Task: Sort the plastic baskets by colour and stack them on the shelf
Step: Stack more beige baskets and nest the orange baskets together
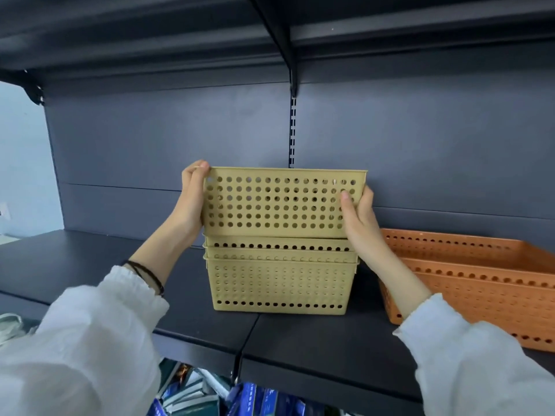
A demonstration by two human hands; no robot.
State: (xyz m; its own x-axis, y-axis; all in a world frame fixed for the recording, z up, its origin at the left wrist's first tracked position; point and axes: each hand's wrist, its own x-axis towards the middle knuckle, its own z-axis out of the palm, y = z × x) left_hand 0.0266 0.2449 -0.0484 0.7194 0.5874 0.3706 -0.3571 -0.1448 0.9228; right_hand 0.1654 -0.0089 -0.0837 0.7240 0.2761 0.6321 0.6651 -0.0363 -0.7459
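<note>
A yellow perforated basket [279,202] sits partly nested in the top of a stack of yellow baskets [280,283] on the dark shelf [96,265]. My left hand [192,199] grips its left end, fingers curled over the rim. My right hand [360,217] holds its right end, thumb pressed on the front wall. To the right, a stack of wider orange baskets [480,274] rests on the same shelf, close to my right forearm.
A dark shelf board [180,40] hangs overhead with a bracket and a slotted upright [292,127] behind the baskets. Below the shelf edge lie blue and green boxes [210,394]. The shelf surface left of the yellow stack is bare.
</note>
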